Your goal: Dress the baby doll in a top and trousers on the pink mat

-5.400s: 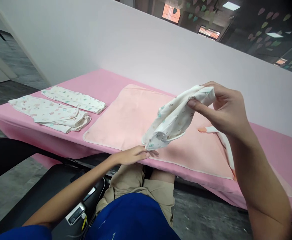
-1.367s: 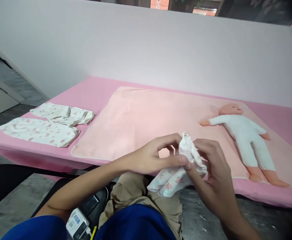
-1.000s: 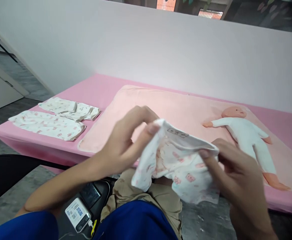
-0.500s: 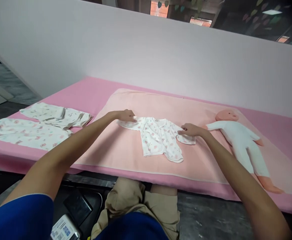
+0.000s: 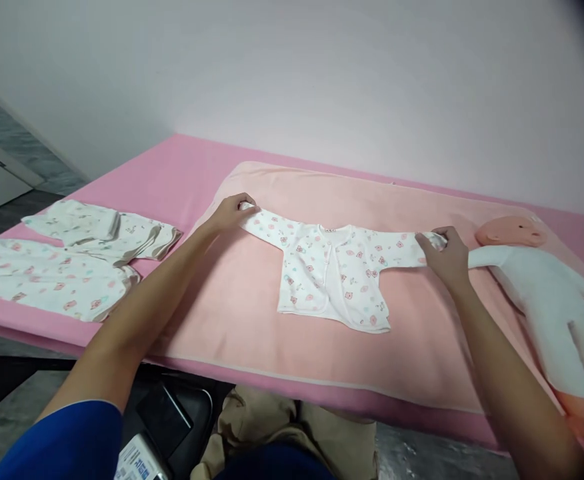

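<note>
A white baby shirt (image 5: 329, 273) with small pink and green prints lies front side up on the peach blanket (image 5: 252, 340), both sleeves stretched out sideways. My left hand (image 5: 235, 210) pinches the cuff of the sleeve on the left. At the other cuff, my right hand (image 5: 445, 253) is closed on the sleeve end. Just beyond my right hand lies a baby doll (image 5: 537, 287) in a white body, on its back with its head toward the wall. Part of its near arm is hidden behind my right hand.
Folded printed baby clothes (image 5: 57, 277) lie at the left of the pink mattress (image 5: 197, 157), near my left forearm. A pale wall (image 5: 292, 87) rises behind. Below the front edge, a black tablet-like object (image 5: 165, 417) and a white box (image 5: 139, 460) sit on a dark surface.
Both sleeves have been drawn out straight, the right one unbent. My right hand has moved right along the sleeve to its cuff, my left hand slightly outward. The view has tilted down.
</note>
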A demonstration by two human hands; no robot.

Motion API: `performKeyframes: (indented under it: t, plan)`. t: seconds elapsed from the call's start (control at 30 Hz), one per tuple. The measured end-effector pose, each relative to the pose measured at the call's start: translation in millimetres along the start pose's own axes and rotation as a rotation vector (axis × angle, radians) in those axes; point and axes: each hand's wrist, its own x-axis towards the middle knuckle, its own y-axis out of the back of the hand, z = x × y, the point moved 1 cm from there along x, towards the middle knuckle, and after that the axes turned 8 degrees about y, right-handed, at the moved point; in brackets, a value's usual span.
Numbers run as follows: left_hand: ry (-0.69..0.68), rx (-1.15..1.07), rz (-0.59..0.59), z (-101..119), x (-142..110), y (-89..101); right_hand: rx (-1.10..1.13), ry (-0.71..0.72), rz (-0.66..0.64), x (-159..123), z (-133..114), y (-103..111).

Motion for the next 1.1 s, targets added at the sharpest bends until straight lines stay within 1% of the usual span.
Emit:
performKeyframes:
  t: [0.03,0.07,0.1,0.17,0.2,0.27,0.33,0.4,0.47,0.57,0.63,0.7,0.8,0.9,0.97,1.0,1.1]
  plan:
    - [-0.018,0.029,0.039,-5.7,0.8,-5.4,-0.029,-0.012,0.012,-3.5,-2.6,-8.4]
    - [-0.044,0.064,0.071,-10.0,-0.1,-10.6,-0.055,-0.024,-0.006,-8.5,-4.3,-16.5]
    - [-0.074,0.100,0.091,-12.7,-2.1,-15.3,-0.075,-0.030,-0.052,-14.1,-5.3,-23.7]
    - [-0.126,0.136,0.087,-14.1,-7.2,-21.6,-0.093,-0.036,-0.133,-23.8,-4.5,-33.2]
    - [-0.139,0.119,0.074,-13.6,-9.2,-22.8,-0.089,-0.040,-0.152,-26.7,-2.9,-35.2]
    - [-0.140,0.045,0.073,-12.4,-11.0,-21.7,-0.079,-0.070,-0.128,-28.2,2.4,-34.7]
    - [-0.118,-0.050,0.119,-12.9,-9.8,-17.9,-0.079,-0.115,-0.091,-26.1,9.6,-31.3]
    - [-0.093,-0.121,0.163,-15.8,-6.6,-14.3,-0.093,-0.131,-0.059,-23.0,17.0,-27.2]
    - [-0.067,-0.153,0.198,-20.0,-3.0,-12.5,-0.122,-0.105,-0.004,-20.4,23.7,-23.2]
    - [-0.006,-0.140,0.243,-25.7,0.7,-13.0,-0.157,-0.035,0.057,-18.2,30.5,-18.4]
    - [0.032,-0.143,0.222,-27.7,1.2,-14.7,-0.168,-0.013,0.062,-17.8,32.1,-16.9]
    - [0.044,-0.150,0.144,-28.1,0.1,-16.1,-0.178,-0.025,0.033,-18.4,31.4,-17.3]
    - [0.046,-0.127,0.012,-27.6,-3.0,-15.8,-0.158,-0.076,-0.074,-20.8,28.7,-20.4]
    - [0.043,-0.135,-0.047,-28.0,-4.9,-13.5,-0.086,-0.109,-0.164,-23.6,27.8,-22.0]
    - [0.035,-0.187,-0.032,-28.6,-4.3,-12.7,-0.035,-0.125,-0.167,-24.0,29.4,-21.2]
    - [0.031,-0.217,-0.008,-28.8,-3.4,-12.7,-0.008,-0.135,-0.148,-23.5,30.7,-20.7]
    - [0.027,-0.296,0.117,-29.9,0.7,-14.0,0.084,-0.172,-0.030,-20.4,35.5,-21.1]
